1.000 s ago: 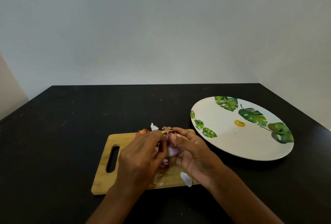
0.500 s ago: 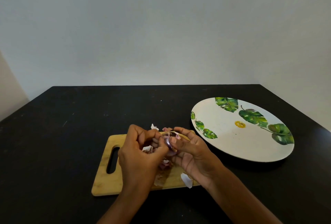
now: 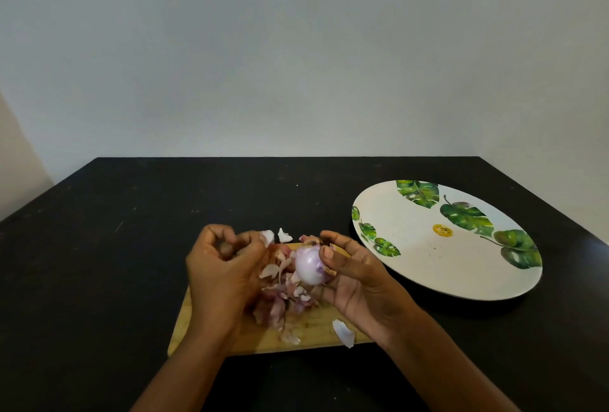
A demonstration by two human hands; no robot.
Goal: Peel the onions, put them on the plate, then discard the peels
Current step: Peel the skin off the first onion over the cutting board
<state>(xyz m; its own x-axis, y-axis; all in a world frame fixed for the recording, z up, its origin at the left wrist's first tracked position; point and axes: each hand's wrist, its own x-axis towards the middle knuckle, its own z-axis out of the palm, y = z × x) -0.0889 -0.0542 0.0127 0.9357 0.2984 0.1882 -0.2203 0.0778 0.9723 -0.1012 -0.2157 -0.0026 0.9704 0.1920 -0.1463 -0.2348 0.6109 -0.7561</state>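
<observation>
Black table (image 3: pixel 131 246) stretches wide from 9 to 12 o'clock of the cutting board (image 3: pixel 313 332), its far edge straight against a plain grey wall (image 3: pixel 296 65). Plate (image 3: pixel 428 273) lies at 2 o'clock of the board, just beside it.

Right hand (image 3: pixel 356 276) is curled round a glossy, pale-purple onion (image 3: pixel 308 265), thumb on top, held above the board. Left hand (image 3: pixel 220 266) is at 9 o'clock of the onion, fingers curled, pinching a papery peel scrap (image 3: pixel 267 237).

Dry pinkish peels (image 3: pixel 283 299) are heaped on the wooden board. Plate is round and white with a green leaf print.
</observation>
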